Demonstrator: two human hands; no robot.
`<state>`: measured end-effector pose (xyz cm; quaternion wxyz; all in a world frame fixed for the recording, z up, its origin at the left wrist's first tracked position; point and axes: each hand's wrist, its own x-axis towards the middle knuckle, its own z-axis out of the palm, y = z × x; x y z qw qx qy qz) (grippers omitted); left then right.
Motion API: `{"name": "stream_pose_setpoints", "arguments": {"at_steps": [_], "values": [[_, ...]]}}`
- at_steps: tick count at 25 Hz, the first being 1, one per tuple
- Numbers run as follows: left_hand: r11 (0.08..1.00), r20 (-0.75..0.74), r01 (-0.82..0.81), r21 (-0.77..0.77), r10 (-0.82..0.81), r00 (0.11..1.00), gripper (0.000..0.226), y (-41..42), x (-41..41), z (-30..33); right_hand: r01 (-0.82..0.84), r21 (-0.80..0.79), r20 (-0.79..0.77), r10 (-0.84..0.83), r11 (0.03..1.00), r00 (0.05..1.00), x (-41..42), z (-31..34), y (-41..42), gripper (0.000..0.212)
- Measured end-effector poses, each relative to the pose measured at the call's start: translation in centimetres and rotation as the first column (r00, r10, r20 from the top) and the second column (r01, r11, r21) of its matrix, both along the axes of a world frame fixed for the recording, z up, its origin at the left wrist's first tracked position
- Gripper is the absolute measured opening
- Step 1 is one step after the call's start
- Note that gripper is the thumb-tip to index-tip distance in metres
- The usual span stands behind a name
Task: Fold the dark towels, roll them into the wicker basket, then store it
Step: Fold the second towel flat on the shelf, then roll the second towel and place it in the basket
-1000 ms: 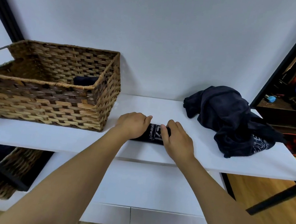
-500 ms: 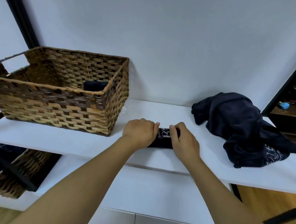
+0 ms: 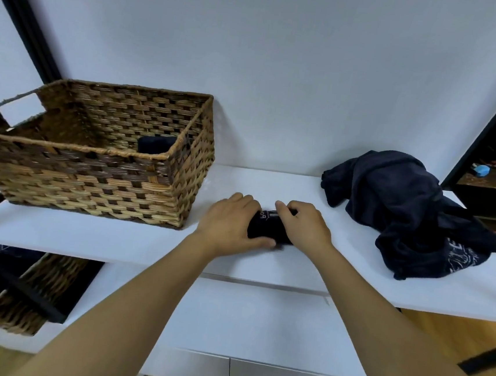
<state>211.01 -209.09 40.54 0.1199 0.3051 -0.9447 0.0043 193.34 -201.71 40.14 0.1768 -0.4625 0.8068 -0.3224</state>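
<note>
Now both hands grip rolled towel (image 3: 267,230) on shelf (image 3: 114,238).

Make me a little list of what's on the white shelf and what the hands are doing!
surface: white shelf
left hand: grips the left end of the rolled dark towel
right hand: curled over the right end of the same roll
wicker basket: on the shelf, left of the hands, one dark roll inside
towel pile: loose and dark, on the right
below, left: second wicker basket
</note>
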Motion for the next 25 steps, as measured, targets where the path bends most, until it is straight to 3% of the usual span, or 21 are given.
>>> {"name": "stream_pose_setpoints", "arguments": {"at_steps": [4,7,10,12,14,16,18,22,25], "values": [[0.973,0.085,-0.165,0.162,0.153,0.985,0.058,1.2,-0.6,1.1,0.032,-0.019,0.031,-0.032,0.999,0.999,0.5,-0.6,0.1,0.038],[0.889,0.096,-0.336,0.313,0.322,0.942,0.054,1.6,-1.2,2.2,0.079,-0.212,0.173,-0.042,0.974,0.984,1.2,-1.5,1.7,0.030],[0.731,0.085,-0.410,0.546,0.439,0.895,0.044,2.0,-0.8,2.9,-0.003,-0.437,0.038,0.021,0.900,0.999,3.4,-2.8,3.9,0.026],[0.625,-0.034,-0.306,0.719,0.470,0.882,0.042,2.7,-0.9,3.0,-0.030,-0.492,0.099,0.090,0.870,0.991,5.5,-2.6,4.9,0.022],[0.481,-0.158,-0.130,0.867,0.513,0.844,0.034,3.9,-1.1,3.4,0.074,-0.451,0.354,0.103,0.889,0.929,6.9,-1.2,5.3,0.024],[0.338,-0.222,0.021,0.941,0.571,0.790,0.026,5.2,-1.1,4.1,0.149,-0.404,0.509,0.086,0.903,0.857,7.2,0.4,5.9,0.024],[0.253,-0.266,0.131,0.959,0.631,0.729,0.032,6.0,-0.6,4.8,0.133,-0.393,0.577,0.131,0.910,0.806,7.3,1.9,6.4,0.024],[0.211,-0.305,0.220,0.952,0.630,0.714,0.039,7.2,-0.4,7.2,0.068,-0.395,0.630,0.216,0.916,0.746,8.0,5.4,7.3,0.029],[0.359,-0.377,0.196,0.912,0.551,0.744,0.060,6.9,1.2,10.0,-0.056,-0.452,0.611,0.355,0.890,0.708,8.4,8.4,7.0,0.024]]}}
